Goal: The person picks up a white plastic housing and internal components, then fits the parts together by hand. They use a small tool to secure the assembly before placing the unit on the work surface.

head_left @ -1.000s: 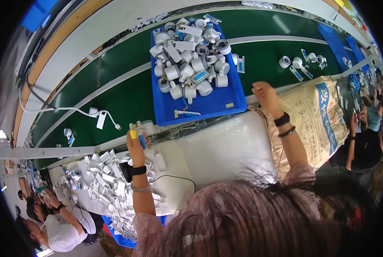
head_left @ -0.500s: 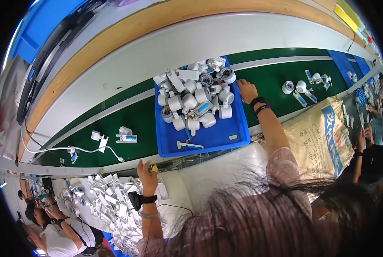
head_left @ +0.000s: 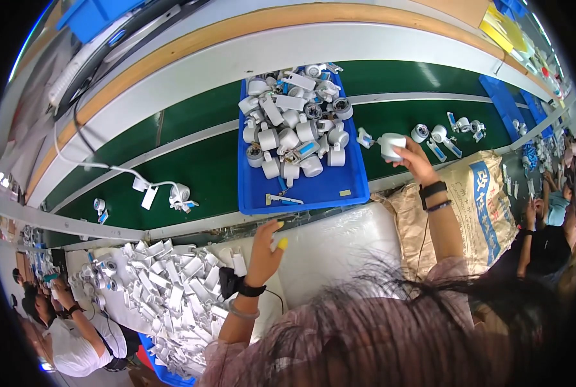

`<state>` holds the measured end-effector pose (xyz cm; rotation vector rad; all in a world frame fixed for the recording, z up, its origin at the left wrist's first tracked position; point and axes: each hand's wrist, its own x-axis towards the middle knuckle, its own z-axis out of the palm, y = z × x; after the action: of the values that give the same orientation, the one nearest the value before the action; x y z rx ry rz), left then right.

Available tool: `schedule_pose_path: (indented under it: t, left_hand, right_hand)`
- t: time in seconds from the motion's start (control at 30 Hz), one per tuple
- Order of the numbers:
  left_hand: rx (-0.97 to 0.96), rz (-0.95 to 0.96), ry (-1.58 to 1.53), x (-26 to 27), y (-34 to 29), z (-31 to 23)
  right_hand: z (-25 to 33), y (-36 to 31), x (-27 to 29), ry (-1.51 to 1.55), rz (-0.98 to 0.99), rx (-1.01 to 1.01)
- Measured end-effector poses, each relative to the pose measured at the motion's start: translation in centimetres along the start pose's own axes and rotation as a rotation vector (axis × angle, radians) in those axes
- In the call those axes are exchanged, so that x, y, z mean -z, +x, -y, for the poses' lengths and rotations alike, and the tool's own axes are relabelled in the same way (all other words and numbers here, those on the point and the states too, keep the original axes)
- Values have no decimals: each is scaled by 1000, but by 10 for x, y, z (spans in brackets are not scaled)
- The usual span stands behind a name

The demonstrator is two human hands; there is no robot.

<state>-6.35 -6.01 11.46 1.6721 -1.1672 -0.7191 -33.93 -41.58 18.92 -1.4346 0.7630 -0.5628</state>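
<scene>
My right hand (head_left: 415, 160) is closed round a white rounded camera-like housing (head_left: 391, 146), held up just right of the blue bin (head_left: 320, 190). A small white-and-blue piece (head_left: 364, 138) sits beside that housing; I cannot tell whether it is joined to it. In the bin is a heap of similar white housings (head_left: 288, 137), some with dark round ends. My left hand (head_left: 267, 255) is empty below the bin's near edge, fingers apart, with yellow covers on two fingertips. Nearest to it on the left lies a large pile of white plastic brackets (head_left: 175, 290).
A green conveyor belt (head_left: 217, 137) runs behind and beside the bin, carrying loose housings (head_left: 439, 133) on the right and a few at left. A white cable (head_left: 130, 171) hangs over the left side. A brown sack (head_left: 429, 222) lies at right. Co-workers (head_left: 85, 335) sit at both sides.
My right hand has left the bin's right edge and now holds a white housing. My left hand has moved right. The view has shifted slightly.
</scene>
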Motion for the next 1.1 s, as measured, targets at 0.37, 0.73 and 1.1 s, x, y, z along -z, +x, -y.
schedule_pose_path:
  t: [0.37, 0.73, 1.1]
  left_hand:
    - [-78, -27, -250, -85, -1, -55]
    - [-41, 651, -125, 6, -61, -67]
    - [27, 832, -213, 5, -94, -73]
  right_hand:
    - [-9, -167, -137, 558, 311, -21]
    - [-39, -212, -176, 636, 795, -444]
    - [-10, -239, -193, 207, 877, -272]
